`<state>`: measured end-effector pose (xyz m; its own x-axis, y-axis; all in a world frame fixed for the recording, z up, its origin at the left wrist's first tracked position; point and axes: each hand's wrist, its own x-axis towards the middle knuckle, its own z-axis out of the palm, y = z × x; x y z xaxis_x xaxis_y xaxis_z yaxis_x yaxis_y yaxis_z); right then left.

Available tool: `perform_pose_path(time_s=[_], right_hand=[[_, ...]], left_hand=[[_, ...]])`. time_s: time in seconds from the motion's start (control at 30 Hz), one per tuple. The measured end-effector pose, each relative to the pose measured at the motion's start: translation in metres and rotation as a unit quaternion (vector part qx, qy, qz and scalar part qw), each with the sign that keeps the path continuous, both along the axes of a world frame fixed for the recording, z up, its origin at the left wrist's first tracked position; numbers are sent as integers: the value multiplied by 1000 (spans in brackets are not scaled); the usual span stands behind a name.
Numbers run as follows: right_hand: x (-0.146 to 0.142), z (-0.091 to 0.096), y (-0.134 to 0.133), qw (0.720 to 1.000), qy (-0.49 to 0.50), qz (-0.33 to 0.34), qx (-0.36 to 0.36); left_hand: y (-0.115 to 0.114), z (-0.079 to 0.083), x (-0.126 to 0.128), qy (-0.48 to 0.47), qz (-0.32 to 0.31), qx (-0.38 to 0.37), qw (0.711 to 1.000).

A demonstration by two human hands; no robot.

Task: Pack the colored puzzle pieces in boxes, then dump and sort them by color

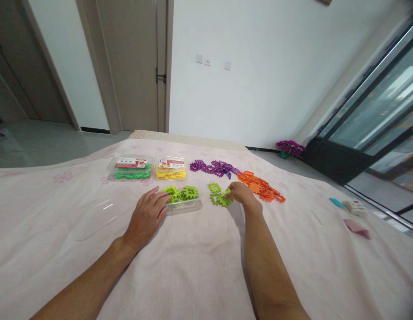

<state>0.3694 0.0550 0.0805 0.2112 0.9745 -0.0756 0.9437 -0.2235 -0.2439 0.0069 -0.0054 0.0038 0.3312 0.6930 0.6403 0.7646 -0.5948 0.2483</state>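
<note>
A clear plastic box [184,207], filled with lime-green interlocking pieces [189,193], stands on the cloth. My left hand [149,214] is closed round its left end, fingers over the rim and thumb at the near side. To the right of the box lies a small group of loose lime-green pieces [214,188]. Over the right side of this group, my right hand [243,194] pinches a lime-green piece [226,194]; its fingertips are partly hidden. A clear lid [96,218] lies flat to the left of my left hand.
Behind stand closed clear boxes of green pieces [132,174] and yellow pieces [170,174]. Purple pieces [214,167] and orange pieces [263,190] lie in piles. A pink cloth [357,228], a blue item [336,203] and a small white box [355,207] lie far right.
</note>
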Motion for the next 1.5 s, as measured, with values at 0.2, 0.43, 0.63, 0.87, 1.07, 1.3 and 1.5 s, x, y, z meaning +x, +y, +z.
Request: perform_pose_path(time_s=[0.2, 0.43, 0.63, 0.87, 1.07, 1.3, 1.5], right_hand=[[-26, 24, -2, 964, 169, 100, 181], [-93, 40, -21, 912, 169, 309, 208], [-129, 27, -31, 907, 45, 399, 128], [-137, 23, -35, 918, 41, 373, 127], [-138, 18, -33, 906, 73, 405, 97], [-135, 20, -32, 898, 116, 416, 81], [-94, 27, -16, 943, 64, 301, 125]], left_hand=[[0, 0, 0, -15, -16, -7, 1000], [0, -1, 0, -19, -24, 4, 1000], [0, -3, -1, -3, -24, 13, 1000], [1, -5, 0, -3, -28, 21, 999], [1, -4, 1, -5, -32, 33, 999], [-4, 2, -1, 23, -34, 37, 998], [-7, 5, 1, 33, -64, 32, 997]])
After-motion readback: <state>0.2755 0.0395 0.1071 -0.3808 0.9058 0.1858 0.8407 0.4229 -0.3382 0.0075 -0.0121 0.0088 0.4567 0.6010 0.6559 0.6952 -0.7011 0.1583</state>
